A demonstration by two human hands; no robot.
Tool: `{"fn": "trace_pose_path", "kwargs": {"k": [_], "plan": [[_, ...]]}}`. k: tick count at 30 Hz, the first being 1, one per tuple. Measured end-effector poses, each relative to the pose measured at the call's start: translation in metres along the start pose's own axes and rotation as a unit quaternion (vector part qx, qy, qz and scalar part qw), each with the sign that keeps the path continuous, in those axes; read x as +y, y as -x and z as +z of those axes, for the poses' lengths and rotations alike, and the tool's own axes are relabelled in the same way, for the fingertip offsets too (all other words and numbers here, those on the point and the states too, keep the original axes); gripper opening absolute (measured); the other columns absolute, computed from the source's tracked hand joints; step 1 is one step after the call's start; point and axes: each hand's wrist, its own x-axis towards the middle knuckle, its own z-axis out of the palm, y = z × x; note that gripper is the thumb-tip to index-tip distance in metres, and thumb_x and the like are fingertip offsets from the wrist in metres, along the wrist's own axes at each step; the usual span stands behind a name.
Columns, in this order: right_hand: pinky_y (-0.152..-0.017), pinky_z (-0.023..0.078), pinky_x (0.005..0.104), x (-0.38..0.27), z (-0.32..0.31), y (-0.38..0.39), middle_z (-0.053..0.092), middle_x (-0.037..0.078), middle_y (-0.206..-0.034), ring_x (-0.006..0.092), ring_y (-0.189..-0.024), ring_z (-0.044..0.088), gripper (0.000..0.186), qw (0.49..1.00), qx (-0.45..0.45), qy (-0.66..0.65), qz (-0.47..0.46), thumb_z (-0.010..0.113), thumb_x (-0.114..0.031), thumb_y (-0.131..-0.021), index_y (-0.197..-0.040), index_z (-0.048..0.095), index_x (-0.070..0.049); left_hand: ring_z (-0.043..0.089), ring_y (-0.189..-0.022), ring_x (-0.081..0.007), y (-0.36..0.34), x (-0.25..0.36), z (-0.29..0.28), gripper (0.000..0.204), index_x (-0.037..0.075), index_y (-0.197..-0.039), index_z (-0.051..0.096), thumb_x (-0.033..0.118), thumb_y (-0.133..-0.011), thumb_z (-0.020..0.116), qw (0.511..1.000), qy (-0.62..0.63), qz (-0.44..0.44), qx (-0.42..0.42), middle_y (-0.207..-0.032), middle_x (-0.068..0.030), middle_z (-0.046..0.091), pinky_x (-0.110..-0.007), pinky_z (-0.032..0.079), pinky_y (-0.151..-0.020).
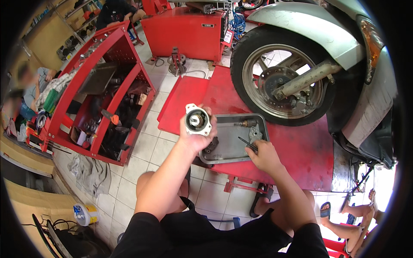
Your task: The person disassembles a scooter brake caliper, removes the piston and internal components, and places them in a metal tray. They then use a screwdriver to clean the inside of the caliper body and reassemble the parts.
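The left hand (198, 134) is closed around a round white metal part (197, 120), held up above the grey tray (232, 146). The right hand (263, 155) pinches a thin dark tool (247, 143) over the tray, near the scooter wheel (282, 79) on the red lift (297, 150).

A white and silver housing (198, 120) with a dark bore is seen beside a grey tray (234, 142). Beneath the tray, a red ramp (301, 150) is seen; left of the tray, a red cart (103, 94) over pale floor tiles (146, 146). Above the tray, a black tyre (241, 64) with a silver rim is seen.
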Motion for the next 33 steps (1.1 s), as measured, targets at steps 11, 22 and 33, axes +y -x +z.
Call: {"fn": "trace_pose_path", "kwargs": {"k": [11,22,33], "plan": [[-0.086,0.054,0.0456,-0.054,0.074,-0.019,0.062,0.023,-0.111,0.0399,-0.099,0.066,0.054,0.991,-0.124,0.044,-0.024,0.078,-0.032,-0.076,-0.114,0.061,0.003,0.033,-0.046,-0.0143,0.018,0.048,-0.011,0.035,0.006,-0.089,0.061,0.04,-0.088,0.052,0.985,0.129,0.106,-0.053,-0.073,-0.0115,0.056,-0.027,0.026,-0.046],[-0.092,0.054,0.0461,-0.101,0.101,-0.076,0.056,0.024,-0.125,0.0407,-0.108,0.063,0.075,0.963,-0.221,0.141,0.064,0.085,-0.032,-0.063,-0.121,0.055,0.005,0.034,-0.043,-0.0143,0.014,0.047,-0.007,0.035,0.006,-0.085,0.06,0.038,-0.09,0.046,0.993,0.063,0.098,0.017,-0.071,-0.0126,0.056,-0.028,0.025,-0.043],[-0.074,0.047,0.0273,-0.067,-0.02,-0.028,0.059,0.009,-0.123,0.0126,-0.074,0.056,0.089,0.972,0.032,-0.222,-0.067,0.092,-0.013,-0.059,-0.135,0.049,0.003,0.039,-0.04,-0.0115,0.007,0.003,-0.002,0.023,0.008,-0.085,0.058,0.026,-0.096,0.051,0.963,-0.189,0.103,0.163,-0.062,-0.0035,0.055,-0.026,0.024,-0.036]]}}
